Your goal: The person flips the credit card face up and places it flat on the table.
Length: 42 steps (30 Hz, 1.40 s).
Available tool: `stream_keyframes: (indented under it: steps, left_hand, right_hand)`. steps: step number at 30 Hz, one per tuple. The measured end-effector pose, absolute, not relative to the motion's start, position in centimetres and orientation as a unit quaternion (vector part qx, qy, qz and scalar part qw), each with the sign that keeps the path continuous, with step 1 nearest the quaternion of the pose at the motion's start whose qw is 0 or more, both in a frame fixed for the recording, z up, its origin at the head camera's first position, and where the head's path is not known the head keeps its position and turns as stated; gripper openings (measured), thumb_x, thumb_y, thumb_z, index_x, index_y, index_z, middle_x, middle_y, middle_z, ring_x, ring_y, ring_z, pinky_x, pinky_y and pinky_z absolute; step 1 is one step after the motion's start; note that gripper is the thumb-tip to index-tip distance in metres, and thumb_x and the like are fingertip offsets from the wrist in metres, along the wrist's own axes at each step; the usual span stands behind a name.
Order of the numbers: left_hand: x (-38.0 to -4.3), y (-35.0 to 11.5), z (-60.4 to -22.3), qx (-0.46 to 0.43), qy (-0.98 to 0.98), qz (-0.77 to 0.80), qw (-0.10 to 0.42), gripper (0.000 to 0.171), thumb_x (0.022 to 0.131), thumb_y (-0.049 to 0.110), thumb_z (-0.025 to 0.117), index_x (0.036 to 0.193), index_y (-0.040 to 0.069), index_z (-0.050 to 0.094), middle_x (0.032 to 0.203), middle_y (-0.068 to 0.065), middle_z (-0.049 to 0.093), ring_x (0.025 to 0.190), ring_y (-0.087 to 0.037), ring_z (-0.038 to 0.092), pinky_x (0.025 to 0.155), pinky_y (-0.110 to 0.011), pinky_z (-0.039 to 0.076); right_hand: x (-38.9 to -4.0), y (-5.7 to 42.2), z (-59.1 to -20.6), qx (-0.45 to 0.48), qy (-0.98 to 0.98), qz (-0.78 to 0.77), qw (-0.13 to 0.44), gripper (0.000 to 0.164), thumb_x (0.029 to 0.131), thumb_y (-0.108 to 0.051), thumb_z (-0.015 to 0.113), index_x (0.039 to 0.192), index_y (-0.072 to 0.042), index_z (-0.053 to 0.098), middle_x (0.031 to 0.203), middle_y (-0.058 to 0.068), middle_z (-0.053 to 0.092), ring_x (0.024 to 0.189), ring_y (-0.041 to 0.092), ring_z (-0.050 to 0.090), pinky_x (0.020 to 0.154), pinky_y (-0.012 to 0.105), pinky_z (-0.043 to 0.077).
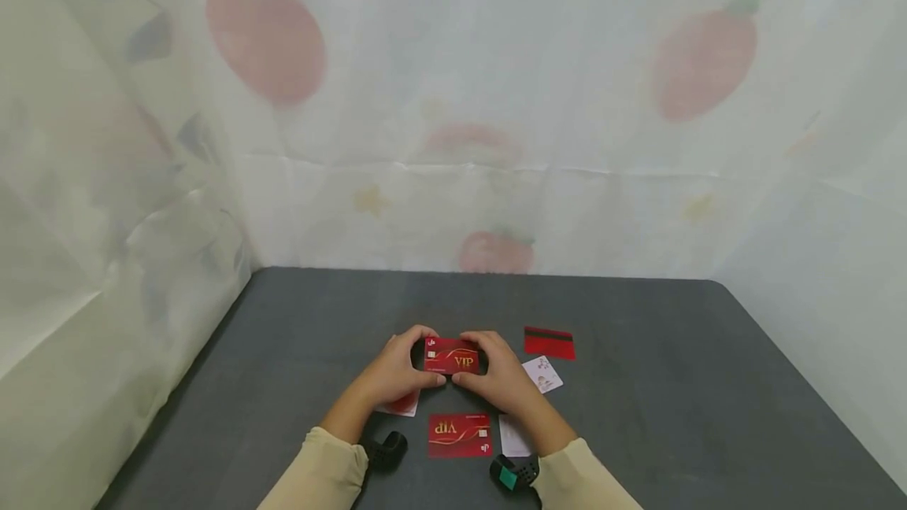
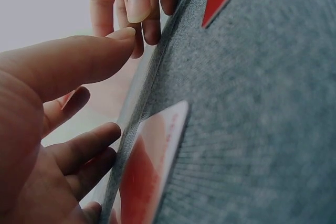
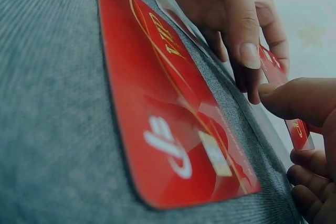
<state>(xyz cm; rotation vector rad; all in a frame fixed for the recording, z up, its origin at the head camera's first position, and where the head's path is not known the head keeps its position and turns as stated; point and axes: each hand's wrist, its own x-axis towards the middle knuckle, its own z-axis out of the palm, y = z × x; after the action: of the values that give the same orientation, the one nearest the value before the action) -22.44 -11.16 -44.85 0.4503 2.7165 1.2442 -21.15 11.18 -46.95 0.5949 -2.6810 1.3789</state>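
Observation:
Between both hands, a red VIP card (image 1: 451, 356) is held up over the table, its gold lettering upside down in the head view. My left hand (image 1: 397, 368) pinches its left end between thumb and fingers, while my right hand (image 1: 506, 376) pinches the right end. The right wrist view shows part of this card (image 3: 273, 66) behind the thumbs; the left wrist view mostly hides it. Below the hands, another red VIP card (image 1: 459, 435) lies flat. A red-and-white card (image 1: 402, 404) lies partly hidden under my left hand.
Right of the hands lie a red card with a black stripe (image 1: 549, 343) and a white patterned card (image 1: 542, 374). A pale card (image 1: 514, 437) sits partly under the right wrist. Light printed sheets (image 1: 567, 101) surround the dark table (image 1: 659, 400) at the back and sides.

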Motion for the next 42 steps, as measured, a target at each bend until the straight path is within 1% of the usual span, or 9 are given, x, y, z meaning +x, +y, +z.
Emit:
stream_keyframes:
  steps: [3, 10, 16, 21, 24, 31, 38, 40, 42]
  left_hand:
    - [-22.45, -11.26, -44.83, 0.150, 0.896, 0.413, 0.058, 0.060, 0.075, 0.037, 0.086, 0.125, 0.025, 0.055, 0.114, 0.003, 0.061, 0.106, -0.023, 0.049, 0.091, -0.050, 0.046]
    - [-22.35, -11.42, -44.85, 0.143, 0.897, 0.413, 0.058, 0.062, 0.077, 0.038, 0.084, 0.130, 0.027, 0.055, 0.118, 0.003, 0.061, 0.108, -0.023, 0.049, 0.092, -0.052, 0.046]
    - [-22.30, -11.38, -44.83, 0.145, 0.899, 0.409, 0.055, 0.066, 0.079, 0.039, 0.083, 0.136, 0.025, 0.054, 0.130, 0.001, 0.059, 0.116, -0.025, 0.049, 0.097, -0.055, 0.045]
    - [-22.31, -11.43, -44.90, 0.152, 0.899, 0.407, 0.053, 0.068, 0.081, 0.039, 0.081, 0.141, 0.022, 0.052, 0.140, 0.000, 0.054, 0.129, -0.028, 0.045, 0.104, -0.058, 0.040]
    - [-22.33, -11.45, -44.86, 0.155, 0.899, 0.407, 0.052, 0.068, 0.081, 0.038, 0.080, 0.141, 0.021, 0.052, 0.143, -0.001, 0.053, 0.135, -0.031, 0.041, 0.109, -0.059, 0.035]
    - [-22.31, -11.40, -44.75, 0.160, 0.899, 0.404, 0.051, 0.070, 0.080, 0.035, 0.082, 0.141, 0.018, 0.052, 0.143, -0.004, 0.053, 0.139, -0.033, 0.039, 0.113, -0.062, 0.026]
    - [-22.21, -11.38, -44.71, 0.170, 0.896, 0.408, 0.049, 0.068, 0.079, 0.030, 0.083, 0.139, 0.016, 0.054, 0.138, -0.003, 0.058, 0.132, -0.030, 0.044, 0.112, -0.058, 0.031]
    - [-22.23, -11.39, -44.71, 0.175, 0.895, 0.408, 0.045, 0.066, 0.080, 0.028, 0.083, 0.138, 0.015, 0.055, 0.137, -0.004, 0.058, 0.131, -0.030, 0.046, 0.114, -0.059, 0.027]
    - [-22.25, -11.41, -44.72, 0.179, 0.894, 0.408, 0.041, 0.064, 0.080, 0.027, 0.083, 0.137, 0.015, 0.056, 0.136, -0.005, 0.059, 0.132, -0.030, 0.047, 0.117, -0.060, 0.020]
  right_hand:
    - [-21.12, 11.12, -46.94, 0.194, -0.872, 0.447, 0.035, 0.062, 0.082, -0.036, 0.079, 0.135, -0.015, 0.056, 0.133, 0.003, 0.055, 0.123, 0.022, 0.050, 0.104, 0.051, 0.044]
    - [-21.15, 11.03, -47.00, 0.197, -0.873, 0.446, 0.036, 0.060, 0.082, -0.038, 0.079, 0.133, -0.014, 0.057, 0.133, 0.003, 0.054, 0.124, 0.022, 0.050, 0.105, 0.051, 0.043]
    - [-21.13, 10.98, -47.03, 0.194, -0.874, 0.444, 0.037, 0.057, 0.082, -0.038, 0.079, 0.131, -0.017, 0.058, 0.133, 0.003, 0.054, 0.124, 0.023, 0.050, 0.105, 0.050, 0.043]
    - [-21.13, 11.02, -47.01, 0.202, -0.871, 0.446, 0.040, 0.054, 0.084, -0.034, 0.078, 0.131, -0.015, 0.059, 0.132, 0.003, 0.055, 0.125, 0.023, 0.050, 0.106, 0.050, 0.042]
    - [-21.11, 11.02, -46.98, 0.203, -0.870, 0.447, 0.041, 0.053, 0.084, -0.033, 0.078, 0.131, -0.014, 0.060, 0.131, 0.003, 0.055, 0.125, 0.024, 0.051, 0.106, 0.051, 0.042]
    - [-21.09, 11.00, -46.99, 0.204, -0.869, 0.448, 0.050, 0.047, 0.085, -0.032, 0.077, 0.127, -0.018, 0.062, 0.128, 0.001, 0.057, 0.123, 0.022, 0.052, 0.106, 0.051, 0.043]
    - [-21.22, 10.95, -47.02, 0.190, -0.868, 0.448, 0.094, 0.040, 0.085, -0.025, 0.077, 0.122, -0.015, 0.066, 0.124, -0.001, 0.060, 0.121, 0.020, 0.053, 0.105, 0.049, 0.043]
    - [-21.26, 10.96, -46.95, 0.176, -0.867, 0.449, 0.124, 0.037, 0.085, -0.023, 0.077, 0.120, -0.016, 0.067, 0.122, -0.001, 0.061, 0.120, 0.022, 0.053, 0.104, 0.050, 0.043]
    - [-21.36, 11.03, -46.86, 0.150, -0.863, 0.448, 0.177, 0.035, 0.084, -0.022, 0.077, 0.117, -0.015, 0.068, 0.121, 0.001, 0.062, 0.120, 0.025, 0.052, 0.103, 0.052, 0.042]
